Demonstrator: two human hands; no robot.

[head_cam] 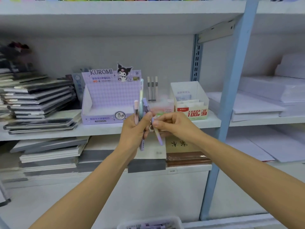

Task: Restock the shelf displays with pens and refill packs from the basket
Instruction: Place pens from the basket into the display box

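Single head-worn wide-angle view, facing forward and slightly down at the shelf [102, 128], close in, forearms entering from the lower corners, left hand [134, 128] and right hand [173, 124] meeting mid-frame, basket [148, 219] rim cut by the bottom edge

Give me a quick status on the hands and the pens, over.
Left hand grips a bunch of pens. Right hand pinches one purple pen beside it. Purple display box straight ahead, nothing in the way.
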